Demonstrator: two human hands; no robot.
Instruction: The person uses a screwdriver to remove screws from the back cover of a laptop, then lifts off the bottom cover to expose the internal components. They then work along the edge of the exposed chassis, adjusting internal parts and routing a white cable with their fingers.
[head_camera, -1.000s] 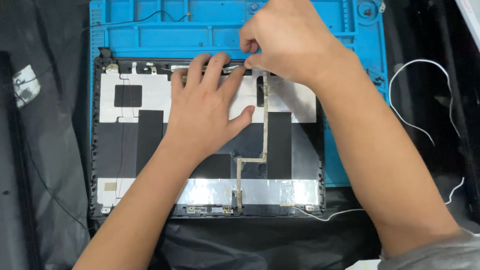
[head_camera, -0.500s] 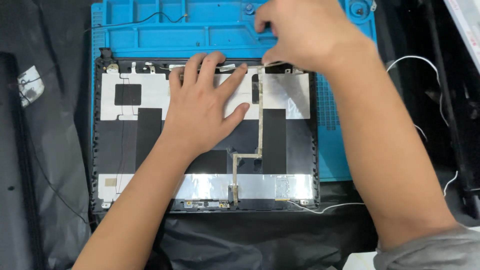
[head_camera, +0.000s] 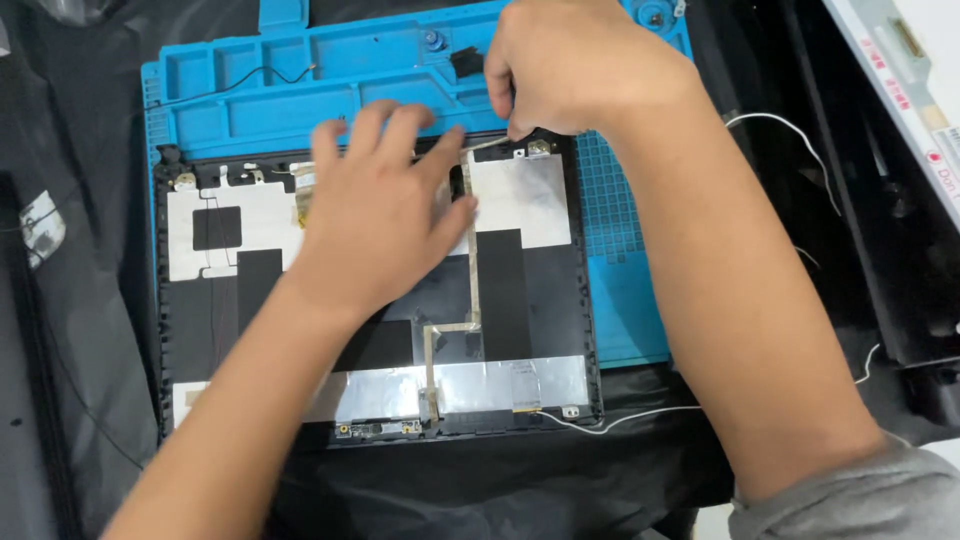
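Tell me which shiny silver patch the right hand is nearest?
The top right silver patch, just under the right hand by the panel's top edge. The other silver patches lie along the bottom edge.

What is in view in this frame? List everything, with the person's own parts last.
laptop lid shell: one, black with silver foil patches, lying on the mat, centre.
flat ribbon cable: one, pale tan, running up the shell's middle.
work mat: one, blue, with compartments, under the shell.
white wire: one, trailing from the shell's lower right.
thin black wire: one, in the mat's upper tray.
black sheet: one, covering the table.
left hand: flat on the shell.
right hand: pinch grip at the shell's top edge.
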